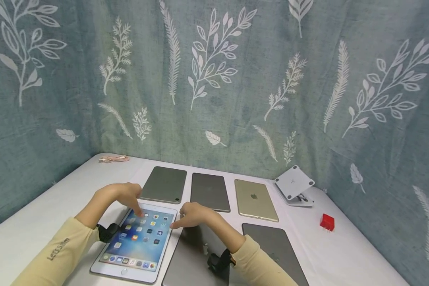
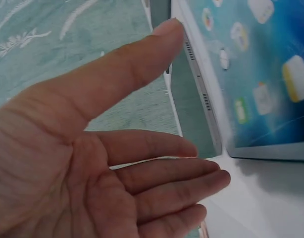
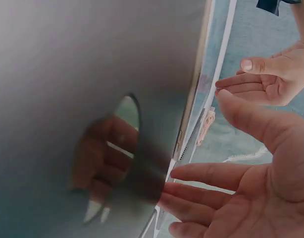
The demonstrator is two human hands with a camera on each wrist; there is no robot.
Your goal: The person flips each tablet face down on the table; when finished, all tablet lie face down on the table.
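A white-framed tablet (image 1: pixel 137 238) lies face up at the front left, its lit screen full of app icons. My left hand (image 1: pixel 126 194) is over its upper left part, thumb pointing down at the screen. In the left wrist view the fingers (image 2: pixel 174 191) are extended and the thumb is close to the tablet's edge; contact is unclear. At the tablet's right edge is my right hand (image 1: pixel 194 214), partly above a dark grey tablet (image 1: pixel 189 254) lying back up. The right wrist view shows its fingers (image 3: pixel 206 173) loosely extended, holding nothing.
Behind lie a dark green tablet (image 1: pixel 164 184), a dark grey one (image 1: pixel 209 192) and a gold one (image 1: pixel 255 198). Another dark tablet (image 1: pixel 271 246) lies front right. A silver stand (image 1: pixel 294 182), red charger plug (image 1: pixel 327 222) and pink cable (image 1: pixel 113 159) sit toward the table's edges.
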